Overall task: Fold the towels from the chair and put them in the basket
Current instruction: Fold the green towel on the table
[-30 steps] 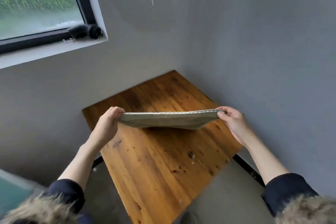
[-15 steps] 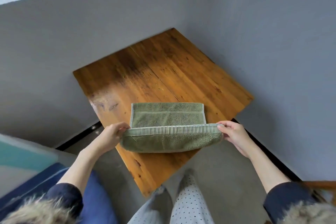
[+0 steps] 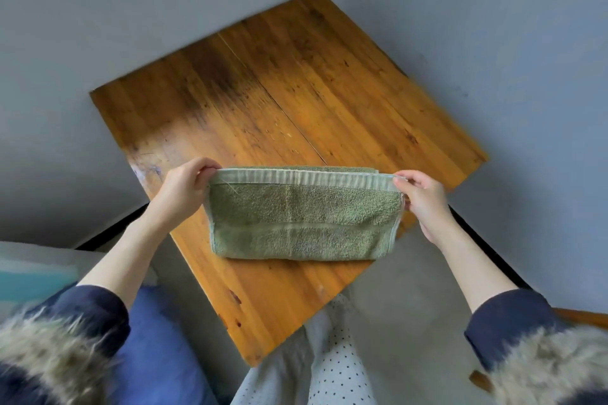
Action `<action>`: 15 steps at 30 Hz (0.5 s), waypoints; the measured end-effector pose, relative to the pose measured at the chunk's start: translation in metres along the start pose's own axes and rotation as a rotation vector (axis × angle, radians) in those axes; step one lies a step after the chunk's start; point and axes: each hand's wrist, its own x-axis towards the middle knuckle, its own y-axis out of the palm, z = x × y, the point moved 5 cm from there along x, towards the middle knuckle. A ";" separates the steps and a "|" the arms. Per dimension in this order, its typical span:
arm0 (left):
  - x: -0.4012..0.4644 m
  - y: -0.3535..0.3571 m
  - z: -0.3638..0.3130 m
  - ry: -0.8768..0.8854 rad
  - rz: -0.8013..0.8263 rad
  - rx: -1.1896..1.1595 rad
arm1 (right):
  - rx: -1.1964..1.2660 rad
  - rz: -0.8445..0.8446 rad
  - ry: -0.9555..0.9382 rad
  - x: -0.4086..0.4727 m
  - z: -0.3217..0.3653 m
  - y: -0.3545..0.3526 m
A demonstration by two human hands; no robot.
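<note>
A green towel (image 3: 302, 217) lies folded into a flat rectangle on the near part of a wooden table (image 3: 289, 92). Its pale ribbed hem runs along the far edge. My left hand (image 3: 184, 189) pinches the far left corner of that hem. My right hand (image 3: 424, 199) pinches the far right corner. Both corners look drawn over the folded layers beneath. No basket or chair full of towels is in view.
The table stands in a corner of grey walls (image 3: 493, 26). Grey floor (image 3: 394, 322) shows below it, with my dotted trouser legs (image 3: 329, 358). A blue cushion (image 3: 158, 339) sits at the lower left. A strip of wood (image 3: 585, 317) shows at the right edge.
The towel went from being held flat in the air to lying on the table, and my hands carried the near hem over to the far edge, folding it in half.
</note>
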 end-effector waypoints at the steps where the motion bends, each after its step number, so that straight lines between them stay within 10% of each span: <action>1: 0.007 0.004 0.001 -0.004 -0.001 0.009 | 0.004 -0.016 0.003 0.006 -0.001 0.003; 15: 0.055 0.054 0.039 -0.109 0.087 0.043 | -0.077 -0.061 -0.004 0.072 -0.024 0.035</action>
